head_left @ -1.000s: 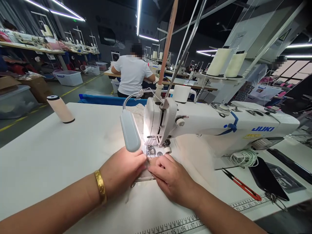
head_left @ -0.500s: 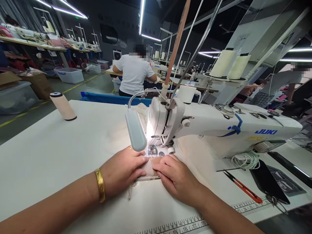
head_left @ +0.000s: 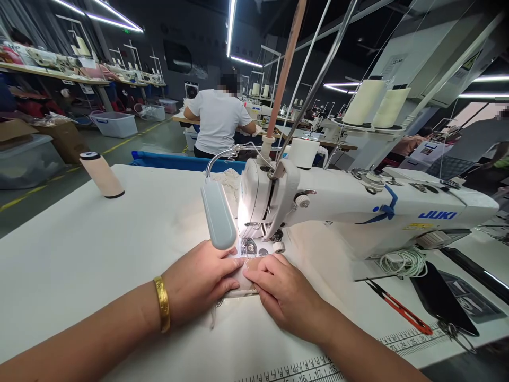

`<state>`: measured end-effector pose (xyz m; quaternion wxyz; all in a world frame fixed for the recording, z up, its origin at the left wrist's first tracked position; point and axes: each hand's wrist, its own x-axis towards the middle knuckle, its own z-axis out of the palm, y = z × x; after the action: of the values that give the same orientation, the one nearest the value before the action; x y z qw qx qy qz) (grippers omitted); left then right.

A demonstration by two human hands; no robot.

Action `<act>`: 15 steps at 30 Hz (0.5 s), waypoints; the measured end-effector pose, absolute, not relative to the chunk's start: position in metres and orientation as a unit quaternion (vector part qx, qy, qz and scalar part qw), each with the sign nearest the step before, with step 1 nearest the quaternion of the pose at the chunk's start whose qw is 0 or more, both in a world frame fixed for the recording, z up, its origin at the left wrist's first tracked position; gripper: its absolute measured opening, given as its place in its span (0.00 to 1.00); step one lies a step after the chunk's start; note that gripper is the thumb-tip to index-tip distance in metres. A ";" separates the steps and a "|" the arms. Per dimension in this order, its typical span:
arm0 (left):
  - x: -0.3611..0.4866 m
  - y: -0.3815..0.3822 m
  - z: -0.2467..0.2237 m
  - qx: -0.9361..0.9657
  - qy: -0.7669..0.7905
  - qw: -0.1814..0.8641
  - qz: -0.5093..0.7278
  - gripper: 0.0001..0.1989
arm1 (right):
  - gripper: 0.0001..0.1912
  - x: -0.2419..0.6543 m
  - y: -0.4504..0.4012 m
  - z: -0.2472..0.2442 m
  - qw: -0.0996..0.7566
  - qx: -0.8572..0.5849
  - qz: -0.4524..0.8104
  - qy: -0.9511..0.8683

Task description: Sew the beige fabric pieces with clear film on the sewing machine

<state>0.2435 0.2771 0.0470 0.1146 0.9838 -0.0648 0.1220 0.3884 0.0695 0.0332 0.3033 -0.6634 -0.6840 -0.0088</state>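
Observation:
My left hand [head_left: 201,273], with a gold bangle [head_left: 162,304] at the wrist, lies on the pale thin fabric [head_left: 244,285], fingers stretched and thumb apart from the forefinger. Its far fingers are partly hidden by the grey lamp [head_left: 218,215]. Facing it, my right hand [head_left: 284,286] has its thumb and fingers closed on the fabric's right side, at a tan piece [head_left: 252,263]. Both hands are just in front of the presser foot [head_left: 243,247] of a white sewing machine [head_left: 334,201]. More sheer fabric spreads right, under the machine arm.
A peach thread cone [head_left: 102,175] stands at the table's far left. To the right lie red-handled thread snips [head_left: 401,309], a black phone [head_left: 441,297] and a coiled white cord [head_left: 403,262]. A ruler strip [head_left: 302,370] runs along the front. Ahead, a person in white [head_left: 220,122] sits at another machine.
My right hand has shifted slightly left, and its fingertips are closer to the left thumb, covering more of the tan piece. My left hand has barely moved. The view has tilted a little.

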 end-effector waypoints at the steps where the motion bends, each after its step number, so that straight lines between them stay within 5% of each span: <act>1: 0.244 0.276 0.047 0.984 -0.060 0.110 0.124 0.09 | 0.21 0.387 0.070 0.034 0.301 -0.666 -0.009 -0.682; 8: 0.242 0.267 0.049 0.985 0.021 0.072 0.158 0.18 | 0.21 0.385 0.070 0.038 0.295 -0.671 -0.001 -0.681; 15: 0.246 0.273 0.041 0.987 0.023 0.069 0.142 0.12 | 0.18 0.384 0.072 0.035 0.287 -0.689 0.002 -0.666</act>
<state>0.2455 0.2727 0.0415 0.0687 0.9872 0.0228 0.1419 0.3838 0.0718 0.0354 0.2865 -0.6888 -0.6660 0.0023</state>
